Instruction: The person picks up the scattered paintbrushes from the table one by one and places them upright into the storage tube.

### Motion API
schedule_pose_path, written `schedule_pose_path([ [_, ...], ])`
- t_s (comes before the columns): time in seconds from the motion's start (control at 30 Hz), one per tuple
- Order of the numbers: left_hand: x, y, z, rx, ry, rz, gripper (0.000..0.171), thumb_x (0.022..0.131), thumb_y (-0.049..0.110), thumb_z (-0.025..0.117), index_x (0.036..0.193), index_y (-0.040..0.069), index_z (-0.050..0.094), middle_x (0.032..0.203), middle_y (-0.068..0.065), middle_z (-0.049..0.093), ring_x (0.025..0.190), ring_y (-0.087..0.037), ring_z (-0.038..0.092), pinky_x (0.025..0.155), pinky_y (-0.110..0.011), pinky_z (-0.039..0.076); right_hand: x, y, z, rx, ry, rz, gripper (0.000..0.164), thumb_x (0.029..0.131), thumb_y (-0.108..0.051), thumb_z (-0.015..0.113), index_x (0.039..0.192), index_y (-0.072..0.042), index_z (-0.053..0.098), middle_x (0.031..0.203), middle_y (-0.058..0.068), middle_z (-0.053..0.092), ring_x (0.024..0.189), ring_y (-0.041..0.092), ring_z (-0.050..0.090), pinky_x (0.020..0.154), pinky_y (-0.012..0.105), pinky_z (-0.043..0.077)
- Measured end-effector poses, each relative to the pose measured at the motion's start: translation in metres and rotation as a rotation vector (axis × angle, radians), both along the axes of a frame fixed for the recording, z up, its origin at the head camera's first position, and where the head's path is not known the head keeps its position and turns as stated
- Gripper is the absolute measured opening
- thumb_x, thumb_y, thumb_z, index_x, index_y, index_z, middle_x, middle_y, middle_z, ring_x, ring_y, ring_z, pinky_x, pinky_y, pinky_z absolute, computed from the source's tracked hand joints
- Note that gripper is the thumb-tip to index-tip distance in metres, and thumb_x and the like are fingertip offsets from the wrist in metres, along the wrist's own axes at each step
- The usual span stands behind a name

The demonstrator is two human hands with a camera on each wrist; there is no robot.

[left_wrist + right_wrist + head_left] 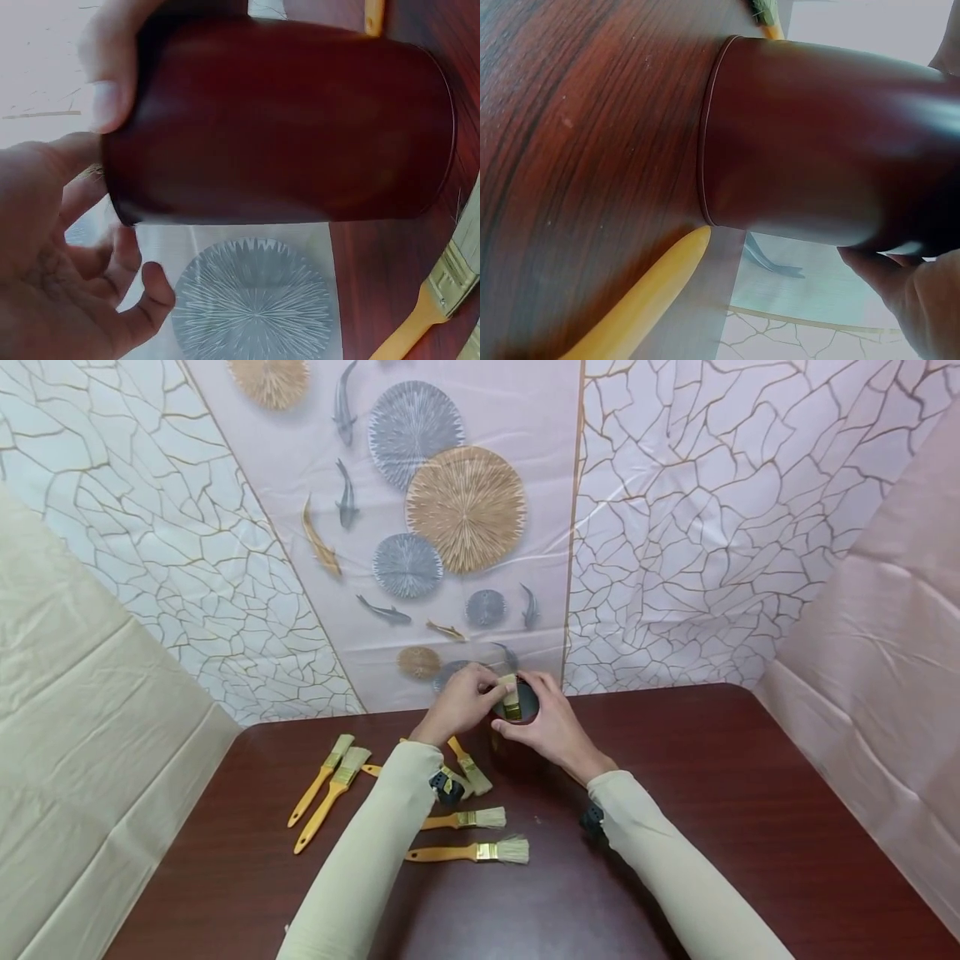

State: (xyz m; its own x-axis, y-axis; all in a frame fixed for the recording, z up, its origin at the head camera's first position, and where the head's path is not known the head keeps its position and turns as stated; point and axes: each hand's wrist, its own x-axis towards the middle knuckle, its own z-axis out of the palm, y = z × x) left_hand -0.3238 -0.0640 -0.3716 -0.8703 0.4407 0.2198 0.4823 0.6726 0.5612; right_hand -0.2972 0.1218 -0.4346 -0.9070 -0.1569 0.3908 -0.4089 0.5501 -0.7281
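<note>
A dark, glossy cylindrical container (528, 700) stands upright near the table's back edge; its side (277, 127) looks deep red-brown in the left wrist view. My right hand (551, 727) grips it at the rim, thumb on the near side and fingers on the far side. At its mouth is a paintbrush (512, 702), bristles up, its handle hidden inside. The left hand (467, 700) pinches this brush by its pale bristles. Seen from the left wrist, the other left fingers (124, 262) are curled just beside the rim.
Two yellow-handled paintbrushes (330, 793) lie on the table's left. Several more, including a front one (487, 851), lie partly beneath my left forearm. A yellow handle (645, 292) shows near the container's base in the right wrist view. Patterned cloth (465, 510) hangs behind the table (697, 760).
</note>
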Motion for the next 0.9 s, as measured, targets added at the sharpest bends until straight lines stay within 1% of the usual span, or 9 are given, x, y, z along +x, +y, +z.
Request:
schedule_pose_path([
  [0.13,-0.005,0.001,-0.006,0.070,0.008,0.061,0.022,0.104,0.030,0.070,0.111,0.010,0.076,0.125,-0.011,0.064,0.109,-0.028,0.062,0.096,-0.046,0.052,-0.001,-0.001,0.001,0.004,0.007,-0.005,0.096,0.081,-0.047,0.090,0.157,-0.007,0.047,0.150,0.013,0.045,0.120,0.034,0.056,0.098,0.050,0.052],
  [0.2,-0.007,0.001,-0.009,0.139,-0.002,0.100,0.025,0.102,0.028,0.074,0.120,0.011,0.073,0.125,-0.011,0.063,0.105,-0.028,0.064,0.092,-0.045,0.054,-0.001,-0.001,0.001,0.006,0.008,-0.005,0.096,0.080,-0.047,0.090,0.157,-0.007,0.047,0.150,0.013,0.045,0.120,0.034,0.056,0.098,0.051,0.052],
  [0.3,-0.009,0.000,-0.016,0.214,-0.007,0.136,0.029,0.101,0.029,0.075,0.122,0.011,0.069,0.121,-0.008,0.064,0.098,-0.024,0.065,0.087,-0.041,0.055,-0.002,0.000,0.001,0.005,0.004,-0.001,0.096,0.080,-0.046,0.091,0.157,-0.007,0.047,0.150,0.013,0.045,0.120,0.035,0.056,0.098,0.051,0.051],
  [0.43,-0.005,-0.006,-0.021,0.328,-0.020,0.124,0.040,0.105,0.038,0.068,0.131,0.008,0.066,0.118,-0.006,0.067,0.103,-0.022,0.067,0.090,-0.041,0.056,-0.001,0.001,0.002,-0.002,-0.010,0.002,0.097,0.080,-0.046,0.091,0.157,-0.007,0.047,0.150,0.013,0.045,0.121,0.035,0.055,0.099,0.052,0.051],
  [0.53,0.008,-0.015,-0.025,0.376,-0.044,0.075,0.051,0.109,0.044,0.059,0.144,0.007,0.060,0.128,-0.007,0.067,0.118,-0.024,0.066,0.101,-0.044,0.054,0.001,0.001,0.003,0.001,-0.041,0.027,0.099,0.082,-0.049,0.089,0.160,-0.008,0.043,0.153,0.013,0.042,0.124,0.036,0.055,0.102,0.053,0.049],
  [0.63,0.022,-0.025,-0.033,0.329,-0.089,0.015,0.061,0.111,0.046,0.053,0.157,0.008,0.047,0.148,-0.009,0.058,0.135,-0.027,0.058,0.111,-0.047,0.048,0.003,0.003,0.003,0.017,-0.087,0.067,0.096,0.091,-0.055,0.079,0.164,-0.008,0.036,0.159,0.014,0.037,0.134,0.038,0.051,0.109,0.056,0.045],
  [0.73,0.034,-0.026,-0.042,0.224,-0.131,-0.003,0.077,0.108,0.056,0.052,0.167,0.013,0.029,0.165,-0.013,0.040,0.147,-0.034,0.046,0.116,-0.054,0.042,0.007,0.006,0.007,0.025,-0.140,0.100,0.087,0.104,-0.059,0.058,0.167,-0.007,0.028,0.164,0.017,0.030,0.146,0.042,0.041,0.116,0.061,0.037],
  [0.83,0.038,-0.019,-0.049,0.149,-0.134,0.036,0.097,0.099,0.072,0.055,0.170,0.018,0.019,0.172,-0.013,0.027,0.156,-0.035,0.033,0.119,-0.059,0.036,0.011,0.008,0.012,-0.007,-0.193,0.137,0.079,0.112,-0.059,0.035,0.169,-0.007,0.019,0.169,0.019,0.021,0.153,0.045,0.029,0.120,0.067,0.027],
  [0.9,0.039,-0.013,-0.052,0.149,-0.127,0.074,0.108,0.092,0.078,0.060,0.171,0.019,0.015,0.173,-0.013,0.024,0.157,-0.034,0.030,0.120,-0.059,0.035,0.012,0.007,0.016,-0.034,-0.228,0.174,0.078,0.113,-0.059,0.025,0.170,-0.008,0.013,0.171,0.019,0.015,0.156,0.045,0.023,0.122,0.068,0.022],
])
